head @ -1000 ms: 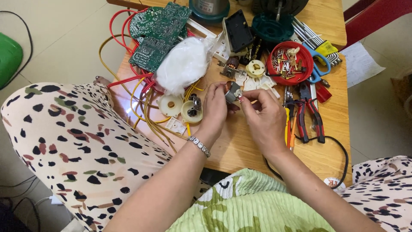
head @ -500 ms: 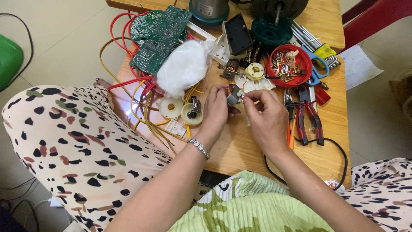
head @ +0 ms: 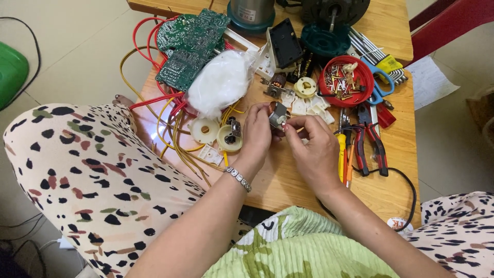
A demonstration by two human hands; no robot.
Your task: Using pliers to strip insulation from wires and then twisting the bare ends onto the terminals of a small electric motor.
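Note:
My left hand (head: 258, 135) and my right hand (head: 315, 149) meet over the wooden table (head: 288, 180). Between their fingertips sits a small metal motor part (head: 278, 115) with copper windings; the left hand grips it from the left, and the right hand's fingertips pinch at its right side. A silver bracelet (head: 238, 178) circles my left wrist. Just left of the left hand lie two cream plastic discs (head: 205, 130), one carrying a small dark metal piece (head: 230, 136).
A green circuit board (head: 190, 44) with red and yellow wires, a white plastic bag (head: 221, 82), a red bowl of screws (head: 346, 80), pliers and a screwdriver (head: 360, 144), hex keys (head: 383, 62) and motor housings crowd the table. A red chair (head: 453, 18) stands at the right.
Both hands stay together on the motor part; the right hand's fingers have shifted slightly against its right side. The view has moved a little.

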